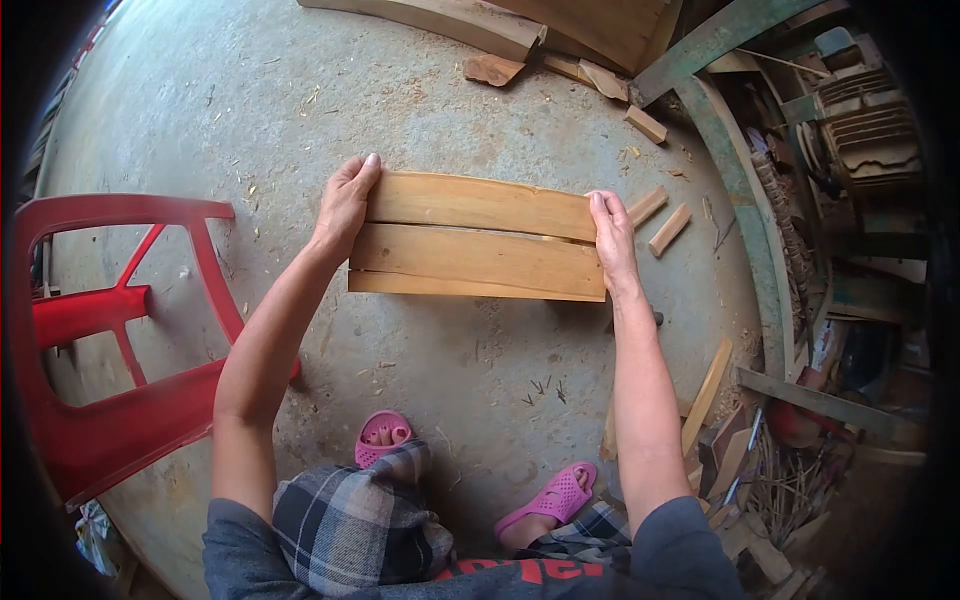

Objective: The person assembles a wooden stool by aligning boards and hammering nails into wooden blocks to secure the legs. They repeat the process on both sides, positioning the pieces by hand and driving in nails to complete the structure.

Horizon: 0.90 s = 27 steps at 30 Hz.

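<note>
Head camera view, looking down past the person's own knees. Nearest are plaid trousers [350, 520] and two pink sandals [555, 497] planted on a dusty concrete floor [420, 100]. Both bare arms reach forward and hold up two wooden boards [475, 260], set edge to edge, in the middle of the view above the floor.

The boards' long axis runs left to right, straight across between the hands. The left hand [345, 205] caps the left end and the right hand [612, 235] caps the right end, so neither is nearer. Each hand is mostly open, with its fingers stretched up along the end grain, and presses inward to clamp the pair. The upper board [480, 205] bows slightly, which leaves a thin dark gap above the lower board [470, 255].

A red plastic chair [110, 420] stands to the left. Short wood offcuts [668, 230] lie on the floor just beyond the right hand, beside a green curved frame [745, 230]. Larger timber [450, 20] lies at the far top edge.

The palms and thumbs are hidden behind the board ends. A pale strip along the bottom edge may be the lower board's thickness or a third piece; I cannot tell which. Clutter on the right is too distorted to make out.
</note>
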Available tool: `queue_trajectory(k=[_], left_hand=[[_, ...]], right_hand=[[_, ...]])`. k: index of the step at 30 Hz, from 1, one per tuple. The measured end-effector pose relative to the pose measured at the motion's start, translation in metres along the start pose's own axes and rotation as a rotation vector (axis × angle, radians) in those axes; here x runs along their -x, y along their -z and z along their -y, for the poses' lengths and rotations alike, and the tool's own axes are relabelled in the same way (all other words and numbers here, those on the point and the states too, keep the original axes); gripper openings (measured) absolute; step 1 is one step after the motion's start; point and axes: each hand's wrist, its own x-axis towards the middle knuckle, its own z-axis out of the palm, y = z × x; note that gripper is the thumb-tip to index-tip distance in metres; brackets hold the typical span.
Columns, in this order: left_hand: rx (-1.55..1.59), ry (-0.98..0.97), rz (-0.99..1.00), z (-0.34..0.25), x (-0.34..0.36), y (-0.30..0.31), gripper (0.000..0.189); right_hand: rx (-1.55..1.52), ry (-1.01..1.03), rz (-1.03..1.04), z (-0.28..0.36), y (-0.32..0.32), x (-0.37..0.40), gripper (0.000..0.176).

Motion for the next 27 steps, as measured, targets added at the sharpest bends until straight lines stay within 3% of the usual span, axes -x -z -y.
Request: queue_trajectory(k=[3,5,7,8,9,10,12,15,17,19,22,23,25,27], left_hand=[[0.026,0.001,-0.089,0.04,0.024,0.011,0.035],[-0.105,-0.037,-0.064,0.04,0.023,0.02,0.03],[-0.228,-0.085,-0.038,0.023,0.03,0.007,0.026],[-0.565,-0.482,-0.183,0.008,0.044,-0.006,0.02],[-0.893,-0.886,-0.336,-0.013,0.062,-0.02,0.018],[-0.811,-0.848,-0.158,-0.031,0.08,-0.035,0.019],[-0.821,-0.908,0.32,-0.056,0.108,-0.065,0.018],[-1.026,-0.715,0.958,-0.048,0.139,-0.109,0.015],[-1.164,-0.514,1.202,-0.027,0.142,-0.142,0.016],[-1.068,-0.475,1.217,0.022,0.137,-0.162,0.009],[-1.087,-0.403,1.218,0.077,0.142,-0.187,0.01],[-1.115,-0.344,1.218,0.088,0.149,-0.196,0.011],[-1.118,-0.347,1.192,0.104,0.165,-0.208,0.012],[-1.111,-0.373,1.155,0.117,0.172,-0.219,0.013]], right_hand=[[-0.098,-0.134,0.136,0.012,0.001,-0.001,0.03],[0.007,-0.07,0.111,0.011,0.003,0.014,0.03],[-0.249,-0.11,-0.025,0.007,0.01,0.035,0.035],[-0.265,-0.235,0.1,-0.002,0.032,0.046,0.04],[-0.07,-0.245,0.095,-0.01,0.049,0.061,0.033],[0.123,-0.257,0.091,-0.018,0.067,0.08,0.027],[0.535,-0.24,0.301,-0.04,0.122,0.126,0.017],[0.671,-0.281,0.402,-0.02,0.185,0.198,0.022],[0.714,-0.287,0.476,-0.025,0.212,0.231,0.018],[0.575,-0.314,0.352,-0.052,0.221,0.243,0.015],[0.375,-0.556,0.112,-0.074,0.201,0.237,0.022],[0.36,-0.57,0.117,-0.075,0.196,0.236,0.022],[0.691,-0.266,0.155,-0.073,0.19,0.237,0.031],[0.718,-0.286,0.172,-0.07,0.189,0.232,0.035]])
